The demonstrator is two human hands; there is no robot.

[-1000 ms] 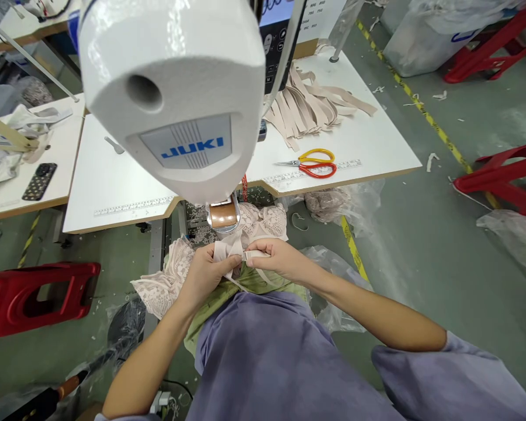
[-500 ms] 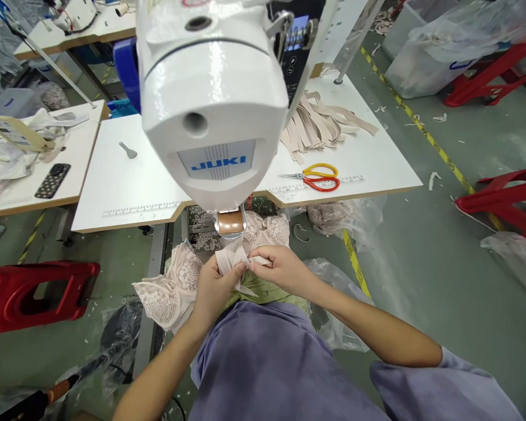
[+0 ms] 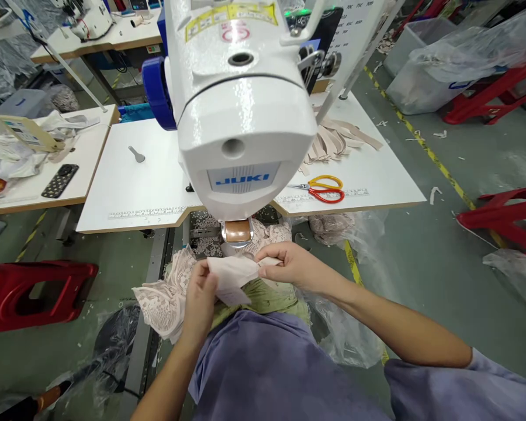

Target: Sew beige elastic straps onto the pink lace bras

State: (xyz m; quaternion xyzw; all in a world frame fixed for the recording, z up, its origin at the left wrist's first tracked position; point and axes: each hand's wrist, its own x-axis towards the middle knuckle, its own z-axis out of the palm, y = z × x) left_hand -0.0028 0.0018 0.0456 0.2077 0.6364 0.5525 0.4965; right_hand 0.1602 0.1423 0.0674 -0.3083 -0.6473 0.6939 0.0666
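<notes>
Between my hands stretches a pale beige fabric piece (image 3: 233, 272), its lower part hanging as a flap. My left hand (image 3: 200, 295) pinches its left edge between thumb and fingers. My right hand (image 3: 291, 266) grips its right end, where a short tip sticks out past the fingers. Directly beyond the fabric is the lower end of a white JUKI sewing machine (image 3: 248, 146), with a brown-and-metal part (image 3: 238, 231) at its bottom. Beige lace bra cups (image 3: 164, 304) lie to the left of my left hand, and more lace (image 3: 269, 234) shows behind the fabric.
Scissors (image 3: 322, 188) with yellow and red handles lie on the white table (image 3: 127, 190), near a pile of beige strips (image 3: 337, 140). A small grey tool (image 3: 137, 154) is on the left. Red stools (image 3: 39, 295) stand on both sides.
My hands have moved apart, the left one going left, and the bunched fabric is now spread flatter between them. The view has shifted, so the machine appears lower and further right.
</notes>
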